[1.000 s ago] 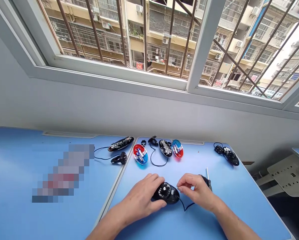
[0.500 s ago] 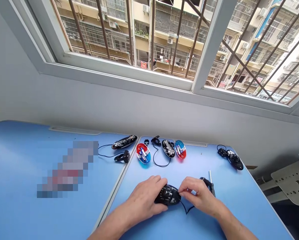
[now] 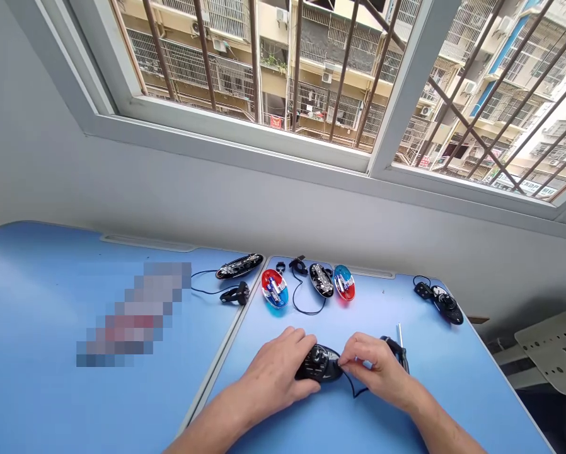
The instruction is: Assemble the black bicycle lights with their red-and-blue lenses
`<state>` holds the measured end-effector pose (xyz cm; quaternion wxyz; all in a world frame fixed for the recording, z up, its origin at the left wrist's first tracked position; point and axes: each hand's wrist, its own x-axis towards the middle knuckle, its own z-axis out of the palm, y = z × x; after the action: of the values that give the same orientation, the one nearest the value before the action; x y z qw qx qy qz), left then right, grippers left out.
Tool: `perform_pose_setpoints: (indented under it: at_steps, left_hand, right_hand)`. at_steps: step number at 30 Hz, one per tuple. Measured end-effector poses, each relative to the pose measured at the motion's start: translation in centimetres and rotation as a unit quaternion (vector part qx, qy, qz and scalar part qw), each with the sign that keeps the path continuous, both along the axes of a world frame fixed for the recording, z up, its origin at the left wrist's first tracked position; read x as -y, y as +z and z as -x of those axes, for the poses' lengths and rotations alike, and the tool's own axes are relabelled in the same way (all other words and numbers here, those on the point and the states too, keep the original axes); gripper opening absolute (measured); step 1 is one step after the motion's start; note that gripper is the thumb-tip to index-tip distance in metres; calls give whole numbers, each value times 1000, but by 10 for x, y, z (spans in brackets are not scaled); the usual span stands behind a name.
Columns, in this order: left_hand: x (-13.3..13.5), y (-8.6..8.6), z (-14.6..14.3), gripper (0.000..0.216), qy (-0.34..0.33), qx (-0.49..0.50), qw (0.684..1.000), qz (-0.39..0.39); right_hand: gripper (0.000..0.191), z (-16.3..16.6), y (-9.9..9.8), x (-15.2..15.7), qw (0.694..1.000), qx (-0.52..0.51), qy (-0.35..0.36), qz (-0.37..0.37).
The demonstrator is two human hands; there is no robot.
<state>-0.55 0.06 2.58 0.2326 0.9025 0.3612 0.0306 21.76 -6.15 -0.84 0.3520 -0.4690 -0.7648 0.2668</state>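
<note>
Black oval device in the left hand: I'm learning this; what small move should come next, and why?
Perhaps nudge the black cable at the right end of the black oval device: the left hand braces the other end and the right hand has its fingers beside the cable. Whether they pinch it is unclear.

Two tables stood edge to edge before the wall [image 3: 217,202], beneath the window frame [image 3: 226,139]. Near the front of the right table [image 3: 457,384], I saw a device [image 3: 328,366] between the left hand [image 3: 283,372] and right hand [image 3: 375,366], touching the left. Behind them, three pods [image 3: 321,280] lay side by side along the back; another unit [image 3: 446,304] rested at the back right corner. On the left table [image 3: 32,290], beside the seam, a corded light [image 3: 239,267] lay behind its clip [image 3: 236,294]. A chair [image 3: 554,347] stood to the tables' right.
</note>
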Motion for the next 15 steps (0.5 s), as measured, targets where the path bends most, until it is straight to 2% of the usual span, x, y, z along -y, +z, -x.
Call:
perform_pose_setpoints:
  at_steps: [15]
  left_hand:
    - [0,-2,0,14,5,9,1000,-5]
  right_hand:
    - [21,0,2,1,999,41,2,-32]
